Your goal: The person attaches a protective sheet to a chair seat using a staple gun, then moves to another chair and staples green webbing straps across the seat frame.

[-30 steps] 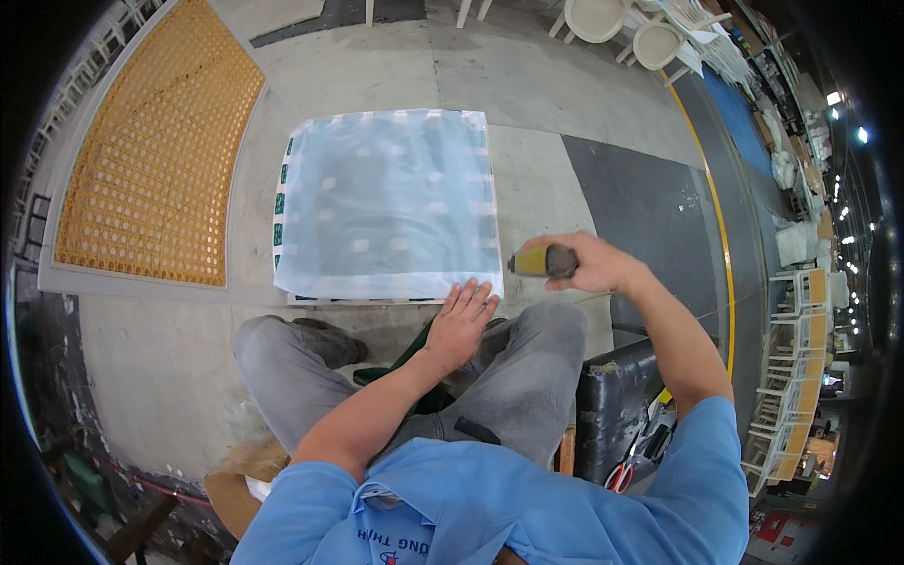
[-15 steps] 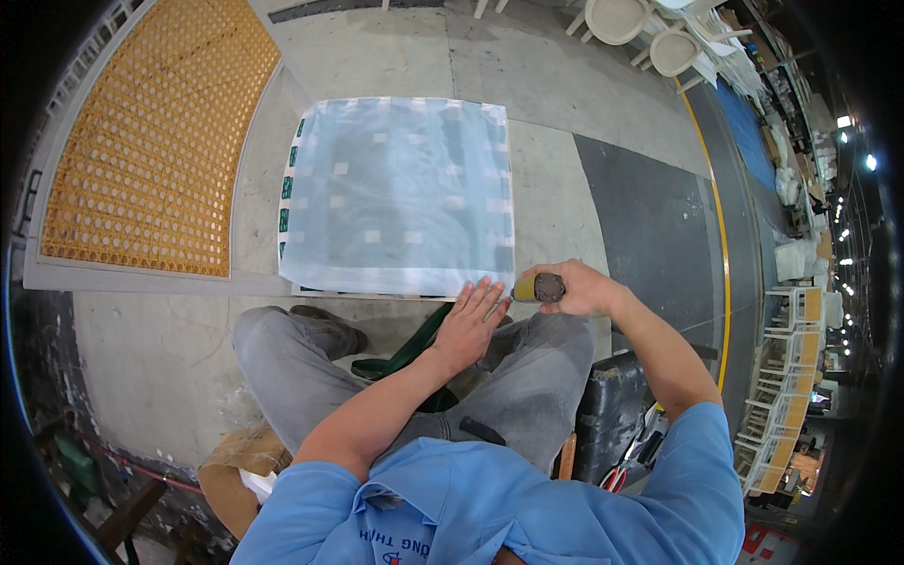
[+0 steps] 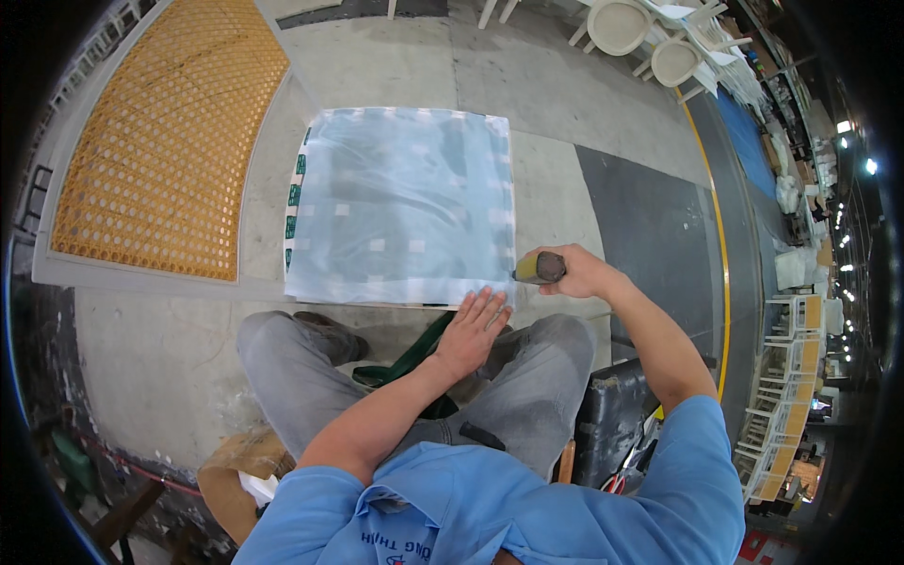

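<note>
The right hand (image 3: 576, 273) has come in closer than it was a second ago, and the tool it holds now sits right at the near right corner of the wrapped panel (image 3: 400, 202). The left hand (image 3: 471, 330) has barely moved; it still lies flat by the near edge.

The person sits low on the concrete floor (image 3: 556, 188) with knees in grey trousers on each side. The panel lies flat on the floor in front of them. It is square, covered in clear, shiny plastic film, with small green marks along its left edge.

The right hand is closed tight around a short tool with a wooden handle (image 3: 539, 268). Its working end is hidden, so what kind of tool it is cannot be told. The left hand is open, fingers spread, holding nothing and pressing on the film at the near edge.

It looks like the person is fixing or trimming the film along the near edge, and is working on the right corner now. The next move calls for keeping the film flat and tight with the open hand and bringing the tool onto the edge with care.

An orange woven panel (image 3: 165, 141) lies at the far left of the floor, well apart.
</note>
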The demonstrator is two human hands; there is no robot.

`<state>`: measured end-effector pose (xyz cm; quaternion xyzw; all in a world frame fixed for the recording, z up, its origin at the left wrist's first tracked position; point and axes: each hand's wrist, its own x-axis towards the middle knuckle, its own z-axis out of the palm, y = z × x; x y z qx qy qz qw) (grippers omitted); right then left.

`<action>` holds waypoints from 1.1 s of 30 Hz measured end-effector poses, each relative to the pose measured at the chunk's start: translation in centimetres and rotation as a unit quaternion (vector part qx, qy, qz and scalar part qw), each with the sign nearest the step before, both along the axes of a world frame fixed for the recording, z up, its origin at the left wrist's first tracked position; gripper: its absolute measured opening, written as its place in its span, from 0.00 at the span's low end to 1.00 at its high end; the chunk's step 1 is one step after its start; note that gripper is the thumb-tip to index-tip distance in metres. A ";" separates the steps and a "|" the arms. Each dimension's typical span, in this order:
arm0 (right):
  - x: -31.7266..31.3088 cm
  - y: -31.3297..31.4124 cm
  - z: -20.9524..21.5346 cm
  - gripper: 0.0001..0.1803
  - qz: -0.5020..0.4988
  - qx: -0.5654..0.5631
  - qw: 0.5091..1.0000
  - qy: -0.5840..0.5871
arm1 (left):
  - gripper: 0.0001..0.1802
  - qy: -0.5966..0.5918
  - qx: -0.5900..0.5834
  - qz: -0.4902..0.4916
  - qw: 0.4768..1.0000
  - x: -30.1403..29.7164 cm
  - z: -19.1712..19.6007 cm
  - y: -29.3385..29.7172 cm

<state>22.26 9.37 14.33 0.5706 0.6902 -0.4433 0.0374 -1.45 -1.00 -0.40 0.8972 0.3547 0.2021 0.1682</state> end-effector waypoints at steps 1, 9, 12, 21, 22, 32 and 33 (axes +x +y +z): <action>0.4 -0.1 -0.1 0.33 -0.011 -0.004 1.000 0.007 | 0.31 0.000 0.004 -0.001 1.000 0.1 0.2 0.0; 1.4 -3.5 4.5 0.35 -0.192 0.030 0.979 0.061 | 0.31 -0.301 -0.591 0.230 0.712 -6.6 0.8 -3.7; 2.7 -5.8 5.8 0.35 -0.280 0.025 0.953 0.109 | 0.42 -0.585 -0.602 0.488 0.240 -9.7 1.6 -0.5; 4.4 -11.2 6.4 0.35 -0.341 0.091 0.925 0.144 | 0.52 -0.655 -0.334 0.620 0.275 -9.5 0.9 7.9; 4.1 -11.3 6.4 0.35 -0.325 0.109 0.926 0.156 | 0.53 -0.660 -0.316 0.618 0.286 -11.5 -0.8 8.2; 1.5 -18.7 6.6 0.40 -0.359 0.188 0.904 0.135 | 0.51 -0.615 -0.401 0.529 0.425 -14.4 -2.1 8.8; 0.9 -17.7 7.2 0.40 -0.336 0.183 0.912 0.148 | 0.49 -0.623 -0.391 0.505 0.452 -16.9 -3.0 9.9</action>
